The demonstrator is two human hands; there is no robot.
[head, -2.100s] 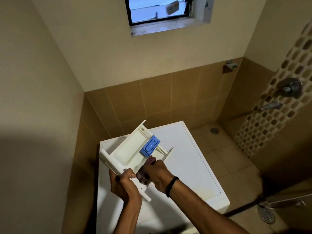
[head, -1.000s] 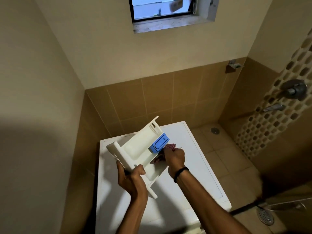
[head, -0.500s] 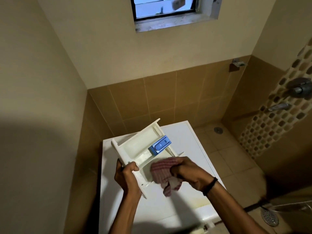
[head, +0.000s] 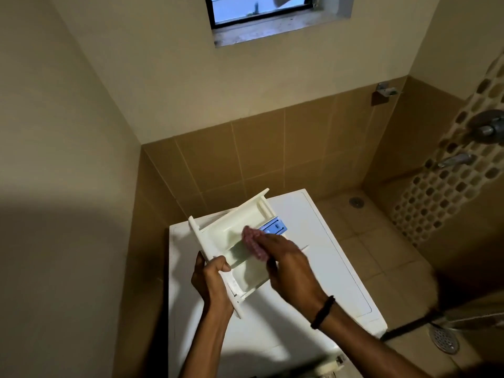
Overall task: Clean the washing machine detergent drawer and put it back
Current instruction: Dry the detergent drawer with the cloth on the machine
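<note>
Drawer (head: 231,241) and cloth meet above the washing machine (head: 313,268), and the wiping turns on how the two line up. The detergent drawer is held in the air over the machine's white top, toward its left rear part, tilted, with its long axis running from the near end by the person up and away to the far end over the machine's back edge. The left hand (head: 210,279) is clamped around the drawer's near left rail, fingers curled over the rim. The right hand (head: 286,263) comes in from the drawer's right side, closed on a bunched pink cloth (head: 253,241) that is pressed into the middle compartment, just beside the blue insert (head: 274,227). The right hand is thus the nearer one to the open trays, and a stroke along the long axis looks the natural way to wipe. The slot in the machine's front is not clearly in view.
</note>
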